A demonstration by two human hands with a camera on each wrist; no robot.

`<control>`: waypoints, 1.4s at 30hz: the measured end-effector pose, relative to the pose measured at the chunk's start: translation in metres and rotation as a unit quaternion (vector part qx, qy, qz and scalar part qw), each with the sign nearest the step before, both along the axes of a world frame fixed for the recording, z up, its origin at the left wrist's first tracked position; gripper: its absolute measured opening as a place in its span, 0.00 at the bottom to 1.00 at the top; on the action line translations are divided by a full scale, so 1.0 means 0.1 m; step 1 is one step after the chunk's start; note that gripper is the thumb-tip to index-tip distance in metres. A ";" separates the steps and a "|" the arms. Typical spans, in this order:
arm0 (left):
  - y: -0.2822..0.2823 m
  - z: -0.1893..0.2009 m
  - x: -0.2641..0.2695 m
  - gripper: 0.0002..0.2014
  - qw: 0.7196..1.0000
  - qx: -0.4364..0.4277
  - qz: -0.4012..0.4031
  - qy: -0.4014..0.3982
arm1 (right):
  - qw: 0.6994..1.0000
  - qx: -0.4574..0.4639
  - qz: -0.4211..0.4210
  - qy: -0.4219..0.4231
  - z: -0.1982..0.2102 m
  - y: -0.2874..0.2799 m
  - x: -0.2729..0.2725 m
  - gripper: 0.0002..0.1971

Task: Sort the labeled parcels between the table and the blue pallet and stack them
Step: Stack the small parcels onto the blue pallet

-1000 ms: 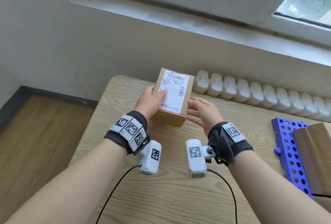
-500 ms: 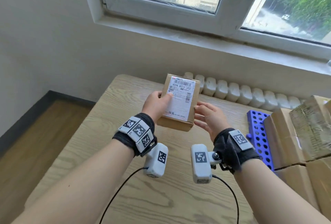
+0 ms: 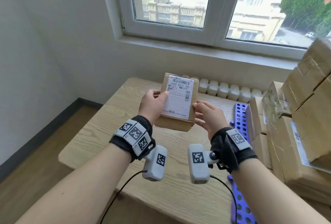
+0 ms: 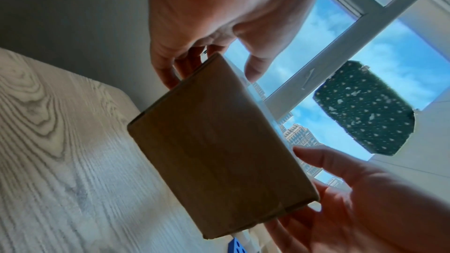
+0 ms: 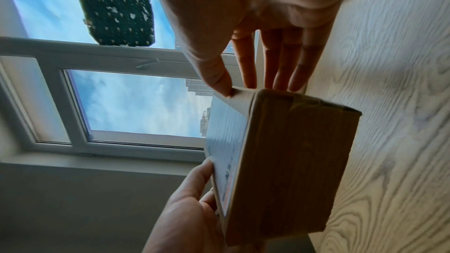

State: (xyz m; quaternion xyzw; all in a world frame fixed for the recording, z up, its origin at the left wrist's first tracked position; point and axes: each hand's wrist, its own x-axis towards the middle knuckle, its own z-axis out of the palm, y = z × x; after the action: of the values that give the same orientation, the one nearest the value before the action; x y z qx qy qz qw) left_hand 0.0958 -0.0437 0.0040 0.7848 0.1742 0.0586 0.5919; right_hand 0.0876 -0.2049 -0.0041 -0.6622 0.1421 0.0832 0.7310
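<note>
1 small cardboard parcel [image 3: 179, 102] with a white label is up in the air over the wooden table [image 3: 107, 134]. 2 hands hold it. The left hand [image 3: 152, 105] grips its left side, thumb on the label. The right hand [image 3: 207, 116] is mostly straight, with its fingers under the right edge. To the right, a stack of brown parcels [image 3: 304, 116] sits on the blue pallet [image 3: 240, 116].

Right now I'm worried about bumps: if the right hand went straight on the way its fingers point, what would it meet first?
The parcel: the right hand already has fingertips at its right side. Past it, probably the left hand gripping the other side, though depth is unclear.
</note>
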 end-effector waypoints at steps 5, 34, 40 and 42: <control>-0.13 0.16 -0.41 0.14 0.998 -0.011 -0.004 -0.057 | 0.999 0.017 -0.020 -0.043 0.19 -0.11 -0.38 0.06; -2.86 1.72 -1.70 0.07 0.932 -0.178 -0.136 -0.285 | 0.934 -0.048 -0.166 -0.312 1.73 -2.78 -1.95 0.11; -4.11 1.88 -1.82 0.08 0.926 -0.166 -0.176 -0.289 | 0.919 -0.058 -0.212 -0.327 1.86 -3.98 -2.13 0.08; -4.46 1.90 -1.85 0.09 0.925 -0.167 -0.184 -0.288 | 0.917 -0.064 -0.215 -0.331 1.87 -4.33 -2.18 0.08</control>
State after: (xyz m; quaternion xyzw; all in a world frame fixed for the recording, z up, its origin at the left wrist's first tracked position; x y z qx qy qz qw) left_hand -0.0895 -0.4897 0.1938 0.6425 -0.1442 0.1418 0.7391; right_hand -0.1302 -0.6375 0.1832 -0.6510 0.0361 -0.3088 0.6925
